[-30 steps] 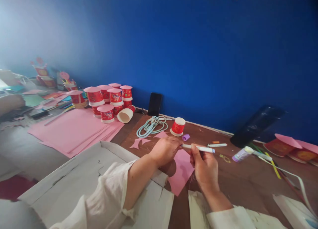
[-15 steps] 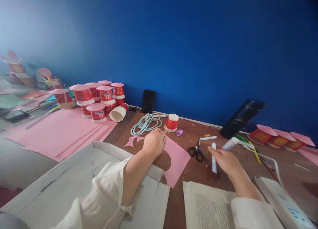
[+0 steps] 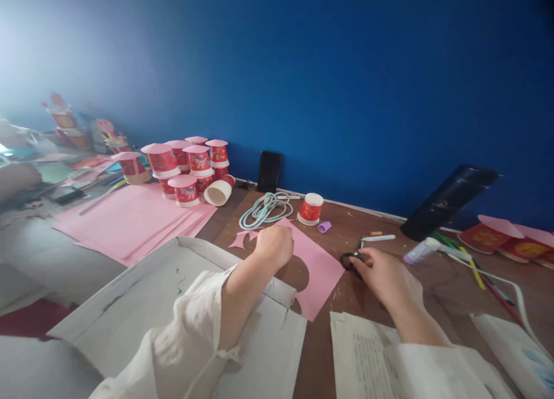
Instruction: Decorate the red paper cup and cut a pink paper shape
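Observation:
My left hand point(image 3: 273, 246) is closed at the left edge of a pink sheet of paper point(image 3: 324, 260) with round cut-outs; its fingertips are partly hidden. To the right, my right hand point(image 3: 389, 278) has its thumb and fingers closed on the black handles of a pair of scissors point(image 3: 350, 261), which lie by the sheet's right corner. Behind the sheet stands a red paper cup point(image 3: 310, 209), upside down, with a purple cap point(image 3: 324, 227) beside it. A white pen point(image 3: 380, 238) lies beyond the scissors, and a glue stick point(image 3: 420, 250) is right of them.
Red cups with pink paper tops point(image 3: 199, 160) are stacked at left behind a pile of pink paper point(image 3: 134, 220). A coiled cord point(image 3: 264, 211), a phone point(image 3: 269, 171) and a black bottle point(image 3: 448, 202) sit along the wall. A cardboard tray point(image 3: 142, 312) and printed pages point(image 3: 359, 353) lie in front.
My right hand has moved to the scissors; the pale pen-like stick it held no longer shows. My left hand has curled more tightly at the pink paper. The view has turned slightly left.

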A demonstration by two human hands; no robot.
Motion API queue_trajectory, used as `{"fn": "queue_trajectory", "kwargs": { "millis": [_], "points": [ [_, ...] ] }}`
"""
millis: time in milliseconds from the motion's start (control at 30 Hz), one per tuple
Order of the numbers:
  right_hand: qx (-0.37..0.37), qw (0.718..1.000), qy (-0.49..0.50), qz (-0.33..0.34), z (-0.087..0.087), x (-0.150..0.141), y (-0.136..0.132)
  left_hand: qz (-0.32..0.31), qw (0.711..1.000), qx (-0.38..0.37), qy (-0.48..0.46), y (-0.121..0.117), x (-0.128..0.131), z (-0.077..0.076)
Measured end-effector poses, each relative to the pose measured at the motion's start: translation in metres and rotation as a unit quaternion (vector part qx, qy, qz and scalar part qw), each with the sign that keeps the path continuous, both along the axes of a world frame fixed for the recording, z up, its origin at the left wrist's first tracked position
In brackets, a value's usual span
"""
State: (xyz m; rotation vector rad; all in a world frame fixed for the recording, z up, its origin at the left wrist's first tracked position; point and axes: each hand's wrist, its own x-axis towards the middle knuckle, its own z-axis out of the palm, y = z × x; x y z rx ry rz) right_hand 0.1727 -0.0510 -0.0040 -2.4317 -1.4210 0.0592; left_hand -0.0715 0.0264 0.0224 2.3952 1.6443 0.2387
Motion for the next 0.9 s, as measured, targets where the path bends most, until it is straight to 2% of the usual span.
{"fn": "queue_trajectory", "kwargs": {
  "millis": [133, 267, 367, 467, 567, 633, 733, 800, 833, 900],
  "points": [
    [-0.02, 0.999, -0.033, 0.004, 0.0, -0.007, 0.006, -0.055, 0.997, 0.049, -0.003, 0.0, 0.001, -0.005],
    [-0.075, 0.997, -0.025, 0.024, 0.009, -0.012, 0.006, -0.079, 0.997, 0.018, 0.007, 0.001, 0.0, -0.008],
    [-0.083, 0.995, -0.022, 0.045, 0.01, -0.012, 0.003, -0.073, 0.997, -0.002, 0.011, 0.003, -0.001, -0.007],
    [-0.048, 0.997, 0.033, 0.053, 0.005, -0.004, 0.0, -0.069, 0.998, -0.003, 0.006, 0.004, -0.001, -0.006],
    [0.043, 0.983, 0.177, 0.026, 0.002, 0.005, -0.003, -0.063, 0.998, 0.006, -0.007, 0.006, 0.0, -0.008],
    [0.124, 0.942, 0.311, -0.005, 0.003, 0.006, -0.004, -0.057, 0.998, 0.017, -0.018, 0.007, 0.001, -0.011],
    [0.211, 0.83, 0.516, -0.017, 0.008, 0.0, -0.007, -0.036, 0.997, 0.015, -0.07, 0.01, 0.0, -0.015],
    [0.232, 0.774, 0.59, -0.008, 0.012, -0.005, -0.007, 0.001, 0.987, -0.03, -0.157, 0.013, -0.001, -0.016],
    [0.237, 0.76, 0.605, -0.005, 0.013, -0.008, -0.007, 0.019, 0.977, -0.058, -0.206, 0.014, -0.002, -0.015],
    [0.248, 0.753, 0.609, 0.001, 0.014, -0.012, -0.007, 0.044, 0.948, -0.107, -0.296, 0.016, -0.003, -0.013]
  ]
}}
